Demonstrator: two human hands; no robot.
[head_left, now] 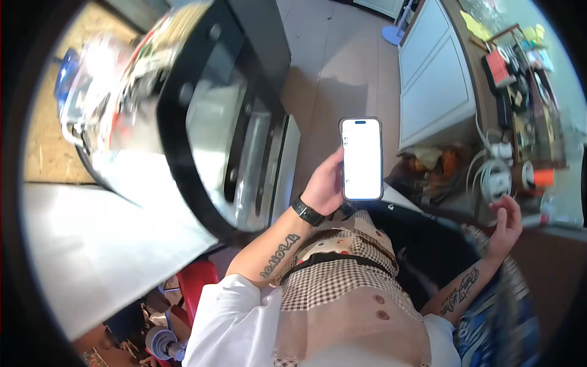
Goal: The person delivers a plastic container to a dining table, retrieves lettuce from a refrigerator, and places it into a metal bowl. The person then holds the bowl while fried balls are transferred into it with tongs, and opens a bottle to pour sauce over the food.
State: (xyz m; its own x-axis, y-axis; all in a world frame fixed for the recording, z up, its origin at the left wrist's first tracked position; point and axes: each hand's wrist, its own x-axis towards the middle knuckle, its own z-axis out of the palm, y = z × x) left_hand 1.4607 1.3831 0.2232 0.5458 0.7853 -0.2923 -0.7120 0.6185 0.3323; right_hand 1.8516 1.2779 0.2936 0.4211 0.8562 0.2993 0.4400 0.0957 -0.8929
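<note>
My left hand (324, 186) is closed around a smartphone (362, 159) in a dark case. The phone stands upright in front of my checked apron (333, 284), its screen lit mostly white and too bright to read. A black watch (307, 211) is on my left wrist. Off to the right, my right hand (506, 226) is raised with its fingers loosely bent and apart, holding nothing. It is nearest to an orange object (543, 177) and a coil of white cable (494, 177), without visibly touching either.
A black-framed cabinet with glass panels (214, 122) stands at left beside a white tabletop (110, 244). Along the right runs a white-doored cabinet (434, 79) topped with assorted small items. A red chair (199, 284) is at lower left, and tiled floor (330, 49) stretches ahead.
</note>
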